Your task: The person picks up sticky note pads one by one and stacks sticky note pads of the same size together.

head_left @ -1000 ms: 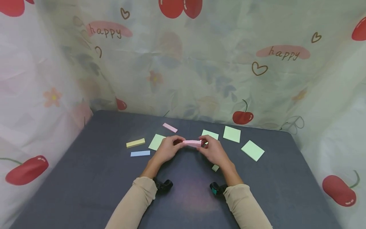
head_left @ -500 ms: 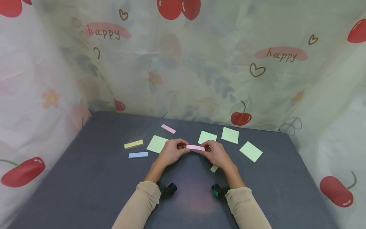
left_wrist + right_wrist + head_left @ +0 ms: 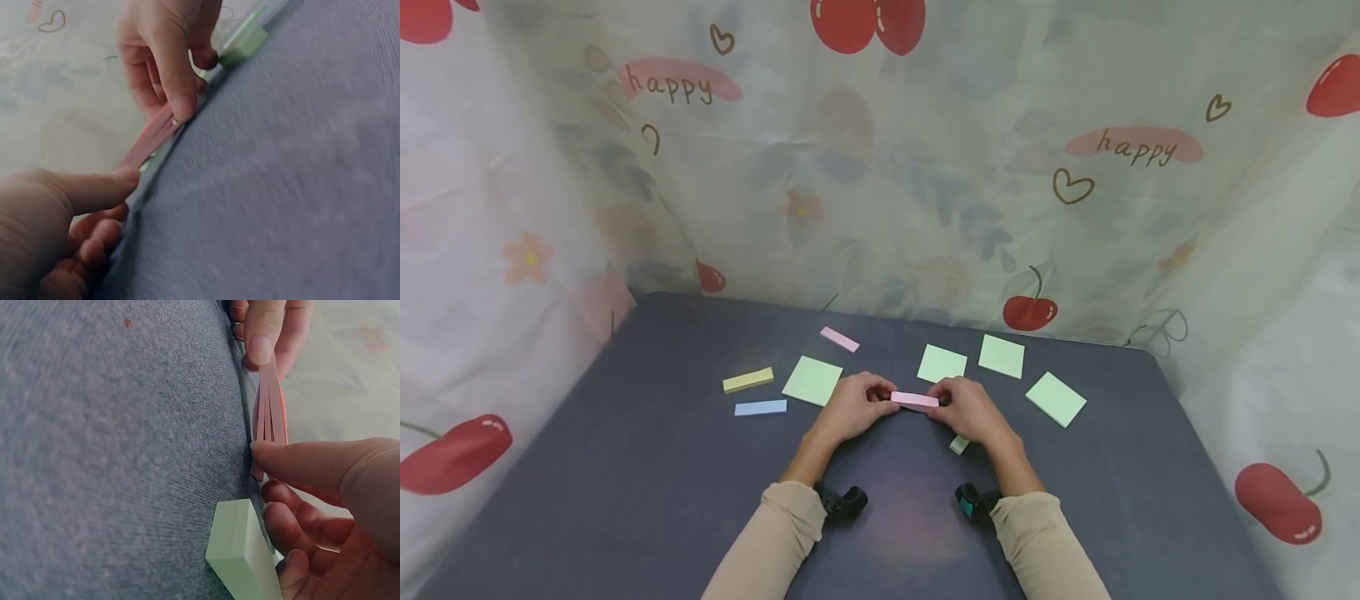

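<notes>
A narrow pink sticky-note pad [image 3: 915, 401] is held lengthwise between both hands, low over the dark tabletop. My left hand [image 3: 856, 406] pinches its left end with thumb and fingers. At the other end, my right hand [image 3: 970, 408] pinches it the same way. Seen from the right wrist, the pad's layers [image 3: 272, 406] bow and part slightly along the edge. Just below the right hand lies a small pale green block [image 3: 234, 537], partly hidden by that hand in the head view.
Behind the hands lie several light green square note pads, among them one at the left [image 3: 812, 381] and one at the far right [image 3: 1056, 399]. A yellow strip [image 3: 748, 380], a blue strip [image 3: 761, 407] and another pink strip [image 3: 839, 339] lie to the left. A printed curtain surrounds the table.
Both hands have come lower and nearer the person with the pink pad, uncovering more of the left green square. The head view has shifted slightly. Both grips stay at the pad's ends.
</notes>
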The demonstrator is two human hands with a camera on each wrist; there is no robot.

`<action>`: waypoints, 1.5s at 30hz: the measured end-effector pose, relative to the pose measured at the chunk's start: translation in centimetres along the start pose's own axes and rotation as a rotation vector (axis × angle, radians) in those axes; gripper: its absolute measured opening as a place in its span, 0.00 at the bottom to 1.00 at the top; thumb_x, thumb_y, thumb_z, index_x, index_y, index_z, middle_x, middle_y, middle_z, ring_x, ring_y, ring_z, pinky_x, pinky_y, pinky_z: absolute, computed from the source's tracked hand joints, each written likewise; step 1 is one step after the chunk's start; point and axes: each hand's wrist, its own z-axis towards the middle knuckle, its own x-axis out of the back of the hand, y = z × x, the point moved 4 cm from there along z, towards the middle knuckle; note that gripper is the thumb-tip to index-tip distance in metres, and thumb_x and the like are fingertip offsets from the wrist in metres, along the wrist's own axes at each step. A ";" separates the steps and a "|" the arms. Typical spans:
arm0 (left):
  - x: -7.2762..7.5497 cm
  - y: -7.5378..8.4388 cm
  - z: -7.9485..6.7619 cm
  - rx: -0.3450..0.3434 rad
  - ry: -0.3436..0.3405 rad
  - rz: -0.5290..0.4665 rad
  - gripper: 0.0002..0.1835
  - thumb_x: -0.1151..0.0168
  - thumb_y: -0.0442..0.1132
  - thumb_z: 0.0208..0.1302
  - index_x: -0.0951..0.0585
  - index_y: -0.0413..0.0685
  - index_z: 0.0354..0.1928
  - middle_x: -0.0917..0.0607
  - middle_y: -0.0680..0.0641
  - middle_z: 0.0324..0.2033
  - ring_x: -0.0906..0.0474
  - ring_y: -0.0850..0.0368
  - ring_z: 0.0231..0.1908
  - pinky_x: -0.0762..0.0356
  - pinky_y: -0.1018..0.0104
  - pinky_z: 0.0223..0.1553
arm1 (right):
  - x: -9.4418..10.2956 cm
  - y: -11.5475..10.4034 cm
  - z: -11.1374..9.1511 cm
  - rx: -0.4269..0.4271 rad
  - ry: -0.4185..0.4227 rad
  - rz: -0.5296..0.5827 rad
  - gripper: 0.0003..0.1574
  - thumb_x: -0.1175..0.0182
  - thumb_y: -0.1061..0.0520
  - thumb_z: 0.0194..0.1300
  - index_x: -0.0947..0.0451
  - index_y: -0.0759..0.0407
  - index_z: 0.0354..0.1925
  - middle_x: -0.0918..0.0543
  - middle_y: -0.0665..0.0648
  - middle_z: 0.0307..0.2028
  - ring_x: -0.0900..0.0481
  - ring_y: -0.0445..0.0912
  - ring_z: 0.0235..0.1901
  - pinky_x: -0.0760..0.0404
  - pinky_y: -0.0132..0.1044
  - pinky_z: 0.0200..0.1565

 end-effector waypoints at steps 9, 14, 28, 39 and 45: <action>-0.2 -0.6 0.2 -0.016 0.005 -0.011 0.08 0.26 0.42 0.62 0.11 0.52 0.42 0.17 0.53 0.32 0.26 0.63 0.30 0.28 0.70 0.33 | 0.0 -0.1 0.1 0.001 0.003 -0.004 0.09 0.29 0.59 0.62 0.13 0.57 0.42 0.15 0.54 0.34 0.24 0.44 0.35 0.24 0.38 0.41; -0.1 -0.6 0.2 -0.022 0.015 -0.007 0.08 0.25 0.40 0.61 0.11 0.52 0.42 0.17 0.53 0.32 0.26 0.63 0.30 0.28 0.71 0.33 | 0.1 0.0 0.1 0.007 0.007 -0.008 0.10 0.28 0.58 0.62 0.13 0.56 0.43 0.16 0.54 0.34 0.24 0.44 0.35 0.24 0.39 0.42; 0.0 -0.8 0.1 -0.012 0.029 0.010 0.10 0.26 0.41 0.62 0.11 0.51 0.45 0.15 0.52 0.35 0.25 0.65 0.31 0.27 0.71 0.35 | 1.9 0.3 -1.0 0.000 0.041 0.045 0.16 0.27 0.57 0.61 0.14 0.60 0.47 0.14 0.58 0.40 0.19 0.46 0.37 0.21 0.41 0.43; 0.0 -0.8 0.0 -0.011 0.017 0.000 0.09 0.25 0.41 0.60 0.10 0.52 0.43 0.17 0.52 0.33 0.25 0.64 0.31 0.27 0.70 0.35 | 3.1 2.6 -2.8 -0.005 0.032 0.097 0.22 0.28 0.52 0.63 0.16 0.59 0.53 0.14 0.58 0.45 0.22 0.46 0.40 0.23 0.38 0.42; -0.1 -0.8 -0.1 -0.026 0.014 0.003 0.09 0.25 0.40 0.60 0.10 0.52 0.43 0.18 0.52 0.33 0.26 0.64 0.31 0.28 0.71 0.35 | 3.2 4.6 -3.8 -0.003 0.013 0.146 0.27 0.27 0.51 0.62 0.18 0.59 0.57 0.15 0.60 0.51 0.21 0.49 0.46 0.23 0.43 0.49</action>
